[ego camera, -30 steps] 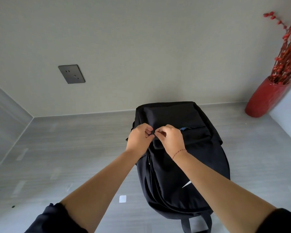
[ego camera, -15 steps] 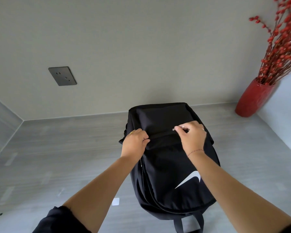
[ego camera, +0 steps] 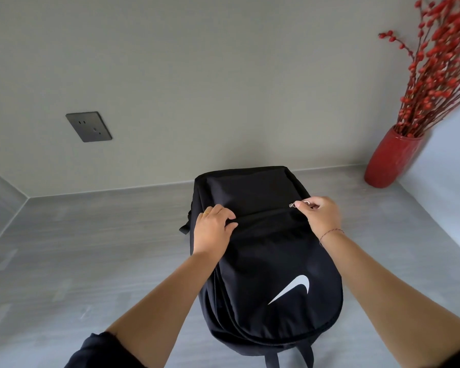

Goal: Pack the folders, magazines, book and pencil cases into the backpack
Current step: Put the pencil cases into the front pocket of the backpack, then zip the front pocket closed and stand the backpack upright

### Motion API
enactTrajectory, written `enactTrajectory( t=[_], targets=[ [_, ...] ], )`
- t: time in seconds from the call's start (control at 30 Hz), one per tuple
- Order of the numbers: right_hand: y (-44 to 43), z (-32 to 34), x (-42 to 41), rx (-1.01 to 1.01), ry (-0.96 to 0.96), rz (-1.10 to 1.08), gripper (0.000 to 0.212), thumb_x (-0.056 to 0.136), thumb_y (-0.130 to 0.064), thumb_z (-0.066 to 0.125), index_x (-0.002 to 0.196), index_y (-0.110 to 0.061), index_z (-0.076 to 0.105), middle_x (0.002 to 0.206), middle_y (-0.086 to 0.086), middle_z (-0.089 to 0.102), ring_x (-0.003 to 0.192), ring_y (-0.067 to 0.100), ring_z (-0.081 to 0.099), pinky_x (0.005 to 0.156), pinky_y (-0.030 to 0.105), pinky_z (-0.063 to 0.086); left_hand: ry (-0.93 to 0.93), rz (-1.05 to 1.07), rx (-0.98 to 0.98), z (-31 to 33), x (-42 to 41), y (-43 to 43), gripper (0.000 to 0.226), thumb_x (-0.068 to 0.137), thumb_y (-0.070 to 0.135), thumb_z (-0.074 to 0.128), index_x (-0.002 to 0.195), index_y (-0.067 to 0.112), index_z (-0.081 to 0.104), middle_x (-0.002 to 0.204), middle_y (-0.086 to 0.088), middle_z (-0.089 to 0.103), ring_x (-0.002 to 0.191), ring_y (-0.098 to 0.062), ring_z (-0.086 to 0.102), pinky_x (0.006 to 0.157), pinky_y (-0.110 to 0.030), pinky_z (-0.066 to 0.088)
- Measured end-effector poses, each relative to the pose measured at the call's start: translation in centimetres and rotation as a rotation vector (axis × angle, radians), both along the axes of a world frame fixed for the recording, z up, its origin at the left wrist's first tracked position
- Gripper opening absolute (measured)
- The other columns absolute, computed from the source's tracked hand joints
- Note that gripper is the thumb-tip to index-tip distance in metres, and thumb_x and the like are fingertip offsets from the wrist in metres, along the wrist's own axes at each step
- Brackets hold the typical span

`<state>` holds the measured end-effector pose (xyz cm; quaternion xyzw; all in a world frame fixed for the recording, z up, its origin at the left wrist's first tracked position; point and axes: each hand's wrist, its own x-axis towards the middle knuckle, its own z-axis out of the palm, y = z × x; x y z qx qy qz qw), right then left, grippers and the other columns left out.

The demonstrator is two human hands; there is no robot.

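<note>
A grey wood-grain surface [ego camera: 104, 248] is bounded by a plain beige wall [ego camera: 223, 75] on which a dark socket plate [ego camera: 88, 126] is mounted, and a red vase [ego camera: 391, 158] of red-berried twigs [ego camera: 436, 75] is set in the right corner.

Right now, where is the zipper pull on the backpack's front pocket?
In the head view, the zipper pull sits at the right end of the pocket seam on the black backpack, pinched by the right hand; the left hand presses the seam's left end.
</note>
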<state>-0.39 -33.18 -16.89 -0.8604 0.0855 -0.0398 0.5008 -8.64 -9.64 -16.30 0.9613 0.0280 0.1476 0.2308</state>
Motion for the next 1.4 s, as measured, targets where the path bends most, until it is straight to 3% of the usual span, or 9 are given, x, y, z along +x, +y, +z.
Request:
enactTrajectory(
  t=[0.3,0.47,0.53,0.67,0.83,0.97,1.1,1.3,1.4],
  targets=[
    [-3.8,-2.4,3.0,-0.025,0.161,-0.106,0.028,0.066,-0.047,0.069,0.057,-0.022,0.059,0.063,-0.002,0.059,0.071,0.027,0.057,0.075,0.041,0.051,-0.015,0.037,-0.022,-0.2,-0.1,0.3,0.003,0.084,0.017,0.068,0.085,0.019,0.069,0.085,0.007,0.064,0.085,-0.014,0.056,0.086,-0.026,0.041],
    [-4.7,-2.0,0.9,0.017,0.157,-0.011,0.02,0.084,-0.023,0.064,0.096,-0.007,0.064,0.092,0.008,0.065,0.088,0.024,0.06,0.078,0.03,0.045,0.032,0.118,-0.228,-0.4,-0.8,1.4,0.012,0.087,0.02,0.066,0.099,0.019,0.067,0.096,0.008,0.062,0.091,-0.009,0.056,0.08,-0.022,0.047],
    [-4.4,-2.0,-1.1,-0.08,0.067,-0.002,0.01,0.083,-0.017,0.063,0.091,-0.011,0.065,0.088,0.008,0.067,0.085,0.027,0.064,0.084,0.039,0.051,0.057,0.162,-0.283,-0.9,-1.7,2.2,0.013,0.088,0.02,0.064,0.101,0.019,0.064,0.096,0.008,0.06,0.09,-0.009,0.056,0.078,-0.021,0.047],
    [1.1,-2.2,-7.1,-0.144,-0.11,0.182,0.005,0.078,-0.018,0.066,0.075,-0.021,0.064,0.077,-0.004,0.06,0.072,0.016,0.062,0.074,0.041,0.054,0.144,0.21,-0.312,-2.6,-4.0,2.5,0.015,0.086,0.024,0.066,0.1,0.019,0.064,0.098,0.006,0.059,0.089,-0.01,0.057,0.075,-0.018,0.043],
    [10.1,-2.3,-11.9,-0.202,-0.091,0.548,0.022,0.081,-0.032,0.066,0.1,-0.022,0.067,0.099,-0.005,0.058,0.092,0.012,0.056,0.081,0.024,0.049,0.172,0.25,-0.318,-2.9,-5.5,2.3,0.023,0.086,0.023,0.067,0.107,0.014,0.062,0.097,0.005,0.055,0.087,-0.011,0.056,0.067,-0.01,0.038],
    [13.5,-2.4,-13.1,-0.253,-0.091,0.526,0.026,0.081,-0.033,0.066,0.105,-0.023,0.063,0.106,-0.004,0.055,0.098,0.013,0.055,0.086,0.026,0.049,0.325,0.385,-0.34,-3.2,-6.4,2.8,0.04,0.082,0.035,0.068,0.113,0.014,0.052,0.104,0.005,0.047,0.098,-0.016,0.054,0.076,-0.025,0.041],
    [15.1,-3.0,-13.9,-0.3,0.002,0.448,0.03,0.081,-0.032,0.066,0.109,-0.024,0.062,0.112,-0.003,0.055,0.101,0.014,0.056,0.087,0.027,0.05,0.512,0.431,-0.423,-4.0,-6.5,4.1,0.044,0.075,0.036,0.073,0.105,0.007,0.057,0.086,0.0,0.056,0.085,-0.022,0.06,0.058,-0.026,0.039],
    [15.6,-3.1,-13.8,-0.434,0.07,0.369,0.029,0.086,-0.032,0.061,0.114,-0.024,0.061,0.115,-0.002,0.06,0.104,0.017,0.059,0.083,0.029,0.047,0.528,0.509,-0.83,-4.8,-6.6,3.8,0.008,0.085,0.016,0.058,0.087,0.008,0.059,0.075,-0.008,0.061,0.063,-0.022,0.058,0.066,-0.034,0.056],
    [15.8,-2.9,-13.9,-0.614,0.042,0.348,0.027,0.086,-0.04,0.06,0.109,-0.028,0.062,0.11,-0.003,0.062,0.099,0.017,0.061,0.083,0.03,0.043,0.54,0.491,-1.02,-5.0,-7.0,3.3,0.02,0.092,0.001,0.042,0.086,0.009,0.059,0.069,-0.006,0.059,0.056,-0.015,0.051,0.052,-0.023,0.045]
  ],
)
